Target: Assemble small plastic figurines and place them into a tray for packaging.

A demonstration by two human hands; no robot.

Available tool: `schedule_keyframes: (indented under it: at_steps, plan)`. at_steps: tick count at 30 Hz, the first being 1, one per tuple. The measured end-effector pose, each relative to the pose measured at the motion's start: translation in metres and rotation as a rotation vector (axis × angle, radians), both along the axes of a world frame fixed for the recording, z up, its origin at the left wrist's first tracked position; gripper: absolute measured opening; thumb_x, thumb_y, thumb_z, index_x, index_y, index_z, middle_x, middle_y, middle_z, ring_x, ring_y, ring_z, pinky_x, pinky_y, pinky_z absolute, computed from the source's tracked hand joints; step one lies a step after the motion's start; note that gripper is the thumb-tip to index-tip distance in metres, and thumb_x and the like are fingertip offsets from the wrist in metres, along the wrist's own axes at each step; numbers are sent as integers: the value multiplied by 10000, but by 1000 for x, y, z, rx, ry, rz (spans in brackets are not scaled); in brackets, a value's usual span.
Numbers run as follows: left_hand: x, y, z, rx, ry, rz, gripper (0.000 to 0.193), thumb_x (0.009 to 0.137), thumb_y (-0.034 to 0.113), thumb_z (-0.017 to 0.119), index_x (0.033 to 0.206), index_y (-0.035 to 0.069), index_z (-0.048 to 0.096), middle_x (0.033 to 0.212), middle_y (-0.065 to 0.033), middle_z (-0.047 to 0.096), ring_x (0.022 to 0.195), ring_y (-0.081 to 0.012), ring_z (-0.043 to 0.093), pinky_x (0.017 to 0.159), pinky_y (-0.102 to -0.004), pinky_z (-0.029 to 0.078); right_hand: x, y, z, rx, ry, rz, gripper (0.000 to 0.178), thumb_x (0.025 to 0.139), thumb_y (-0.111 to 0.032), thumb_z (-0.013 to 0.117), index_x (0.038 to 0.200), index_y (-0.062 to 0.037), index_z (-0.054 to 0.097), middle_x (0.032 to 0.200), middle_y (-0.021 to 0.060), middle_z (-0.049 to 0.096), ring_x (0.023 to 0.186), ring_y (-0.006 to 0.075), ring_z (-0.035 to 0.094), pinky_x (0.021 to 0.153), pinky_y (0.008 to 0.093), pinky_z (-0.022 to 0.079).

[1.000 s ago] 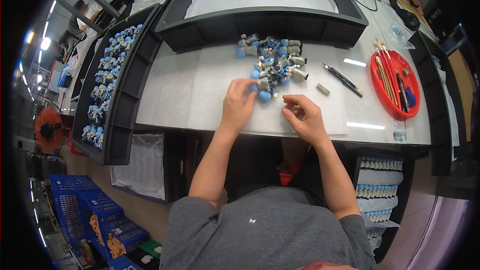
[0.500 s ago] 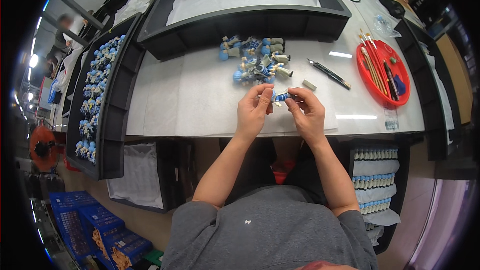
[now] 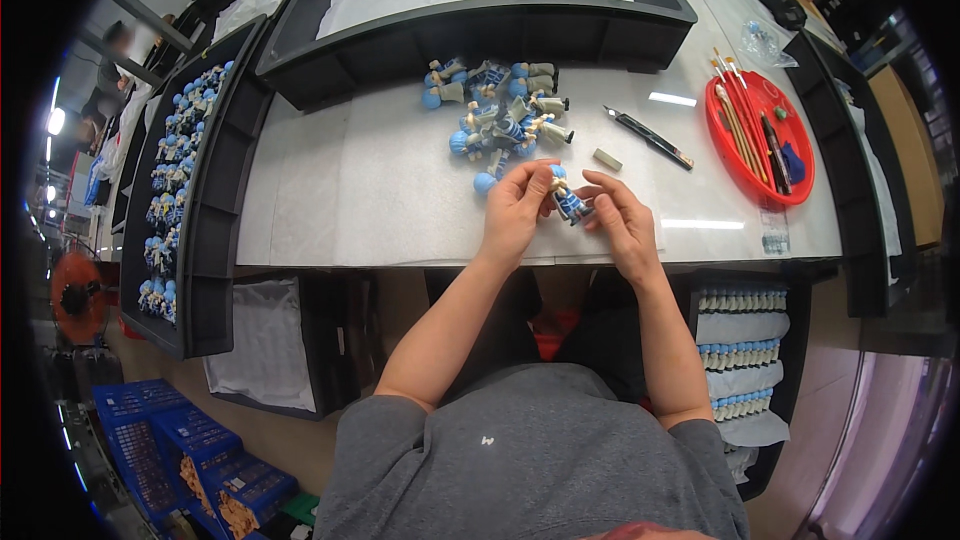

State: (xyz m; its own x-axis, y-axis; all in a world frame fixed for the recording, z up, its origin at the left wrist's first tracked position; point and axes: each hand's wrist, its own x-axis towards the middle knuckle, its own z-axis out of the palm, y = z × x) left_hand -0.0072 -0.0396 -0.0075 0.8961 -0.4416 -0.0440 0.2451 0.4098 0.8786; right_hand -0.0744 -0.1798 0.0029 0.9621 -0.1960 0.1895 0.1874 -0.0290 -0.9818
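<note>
My left hand (image 3: 517, 208) is closed on a small figurine (image 3: 570, 204) with blue and white striped clothing, held above the near part of the table. Its head end lies by my left thumb and its legs point towards my right hand (image 3: 622, 225). The fingers of my right hand are apart and curved beside the figurine's lower end; whether a fingertip touches it I cannot make out. Beyond my hands, a loose heap of similar figurines (image 3: 500, 110) with light blue heads lies on the table. One blue head (image 3: 484, 183) shows just left of my left hand.
A grey block (image 3: 607, 159) and a craft knife (image 3: 648, 137) lie right of the heap. Further right is a red tray (image 3: 716, 130) with brushes. A black crate (image 3: 480, 40) stands at the back; another crate (image 3: 222, 200) at left holds figurines. A lower-right crate (image 3: 790, 410) holds rows of figurines.
The figurine has turned from lying sideways between both hands to a more upright tilt in my left hand. My right fingers have opened away from it. The whole view has shifted slightly.
</note>
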Motion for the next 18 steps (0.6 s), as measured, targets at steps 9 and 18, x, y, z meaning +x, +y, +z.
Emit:
schedule_keyframes:
  at_steps: [9, 18]
  plan:
    - [-2, 0, -1, 35, -39, 24, 305, 866, 260, 540, 1043, 11, 543, 750, 21, 540, 581, -33, 359, 518, -171, 297, -3, -3, -1, -83, 42, 73, 322, 898, -205, 472, 1173, -38, 477, 813, 61, 593, 705, 104, 533, 627, 222, 422]
    - [-3, 1, -1, 47, -103, -2, 281, 875, 135, 526, 1134, 23, 515, 978, -55, 593, 883, -97, 549, 751, -209, 433, 1, -1, -10, -61, -145, -68, 589, 705, 17, 665, 1225, -60, 400, 1026, 68, 477, 870, 134, 538, 709, 238, 476]
